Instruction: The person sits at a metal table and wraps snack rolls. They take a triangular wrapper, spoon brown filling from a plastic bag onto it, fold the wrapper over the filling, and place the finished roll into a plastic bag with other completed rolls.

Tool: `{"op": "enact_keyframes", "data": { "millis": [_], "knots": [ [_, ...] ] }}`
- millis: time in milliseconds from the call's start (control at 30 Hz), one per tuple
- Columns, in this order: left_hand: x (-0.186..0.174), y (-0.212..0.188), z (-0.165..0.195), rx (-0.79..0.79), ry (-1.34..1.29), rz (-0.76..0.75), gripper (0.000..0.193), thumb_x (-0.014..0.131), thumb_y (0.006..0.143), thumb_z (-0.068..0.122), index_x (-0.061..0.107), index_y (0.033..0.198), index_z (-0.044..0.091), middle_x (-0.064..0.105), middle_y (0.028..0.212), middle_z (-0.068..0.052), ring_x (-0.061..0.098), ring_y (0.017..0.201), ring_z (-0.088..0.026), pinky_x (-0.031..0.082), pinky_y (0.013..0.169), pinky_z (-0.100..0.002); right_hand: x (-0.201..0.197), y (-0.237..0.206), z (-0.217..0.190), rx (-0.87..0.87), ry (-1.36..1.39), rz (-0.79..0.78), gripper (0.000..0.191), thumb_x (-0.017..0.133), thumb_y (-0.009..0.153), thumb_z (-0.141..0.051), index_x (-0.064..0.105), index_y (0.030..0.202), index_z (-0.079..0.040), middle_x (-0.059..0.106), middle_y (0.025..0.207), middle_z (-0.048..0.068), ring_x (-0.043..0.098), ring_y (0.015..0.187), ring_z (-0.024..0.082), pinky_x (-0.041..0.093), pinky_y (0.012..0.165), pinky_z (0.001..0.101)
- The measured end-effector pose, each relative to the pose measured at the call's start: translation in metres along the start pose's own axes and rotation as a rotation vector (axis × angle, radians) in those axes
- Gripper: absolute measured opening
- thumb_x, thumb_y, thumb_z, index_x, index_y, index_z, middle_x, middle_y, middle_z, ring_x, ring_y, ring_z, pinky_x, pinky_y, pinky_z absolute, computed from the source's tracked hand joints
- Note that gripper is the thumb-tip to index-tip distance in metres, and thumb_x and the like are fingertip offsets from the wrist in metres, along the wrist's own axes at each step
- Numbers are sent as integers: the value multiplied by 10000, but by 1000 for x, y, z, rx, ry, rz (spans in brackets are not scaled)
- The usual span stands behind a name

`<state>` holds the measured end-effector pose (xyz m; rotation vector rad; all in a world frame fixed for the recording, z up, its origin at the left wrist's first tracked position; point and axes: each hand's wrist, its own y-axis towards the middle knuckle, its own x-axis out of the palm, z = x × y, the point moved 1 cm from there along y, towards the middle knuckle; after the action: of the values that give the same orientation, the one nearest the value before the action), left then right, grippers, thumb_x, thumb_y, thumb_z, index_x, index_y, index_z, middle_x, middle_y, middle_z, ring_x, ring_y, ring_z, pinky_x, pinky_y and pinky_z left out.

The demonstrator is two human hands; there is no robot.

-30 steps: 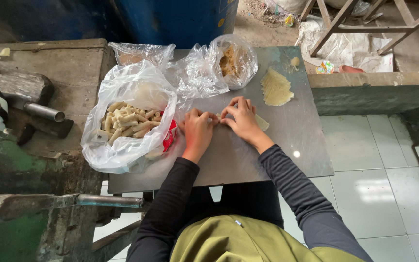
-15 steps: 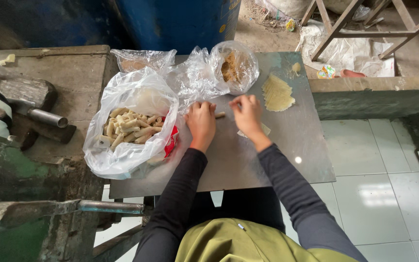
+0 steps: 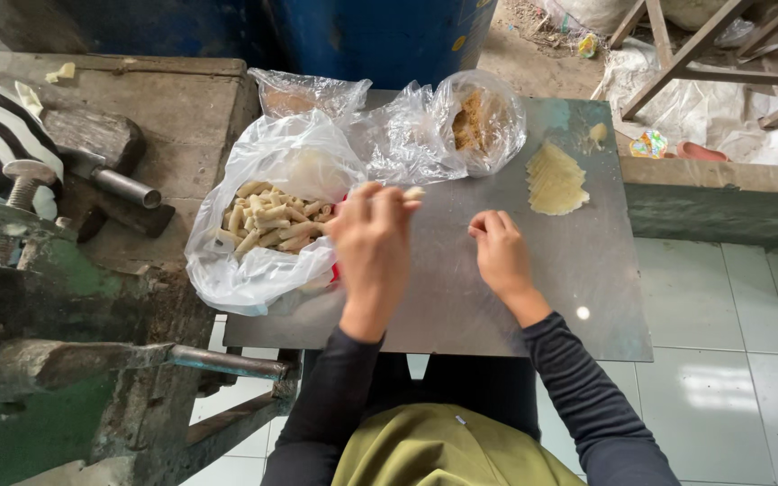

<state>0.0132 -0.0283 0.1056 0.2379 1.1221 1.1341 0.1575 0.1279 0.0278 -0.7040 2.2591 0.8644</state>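
- The left hand (image 3: pixel 373 241) is lifted a little above the metal sheet (image 3: pixel 461 297). Its fingers are pinched shut on 1 small roll (image 3: pixel 413 193). Only the pale tip of the roll sticks out past the fingertips.
- This hand is right beside the big white bag (image 3: pixel 267 211), maybe because the bag is where rolls like this one lie.
- The bag is wide open at the top, so a hand can reach in easily. Inside is a heap of finished rolls (image 3: pixel 272 223). They are short, pale tan and shaped like little logs.
- The right hand (image 3: pixel 500 252) rests low on the metal sheet. Its fingers are curled in, close together. I cannot tell if it holds anything.
- A stack of thin wrappers (image 3: pixel 555 180) lies flat on the sheet, near the right hand, so it is easy to grab the next one. They are light yellow and cut with a point.
- A clear bag of brown filling (image 3: pixel 477 121) sits at the far edge of the sheet, also within reach.
- The roll in the fingers looks smooth, soft and dough-coloured, the same as the ones in the bag.
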Motion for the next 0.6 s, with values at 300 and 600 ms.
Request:
{"op": "enact_keyframes", "data": {
  "millis": [300,600],
  "knots": [
    [-74,34,-54,-346,591,-92,239,709,1038,361,739,1054,125,672,1157,-50,577,1040,-249,349,889,-454,11,15,-32,-86,286,-22,124,620,996,-28,619,1117,-55,671,950,102,718,837,222,556,730,358],
    [8,-19,1,12,50,-301,239,778,934,301,681,1051,117,643,1000,-79,632,911,-284,486,782,-433,-13,114,11,5,-10,51,284,815,849,-141,692,1085,-43,681,814,123,678,702,240,525,643,361]
  ]
}}
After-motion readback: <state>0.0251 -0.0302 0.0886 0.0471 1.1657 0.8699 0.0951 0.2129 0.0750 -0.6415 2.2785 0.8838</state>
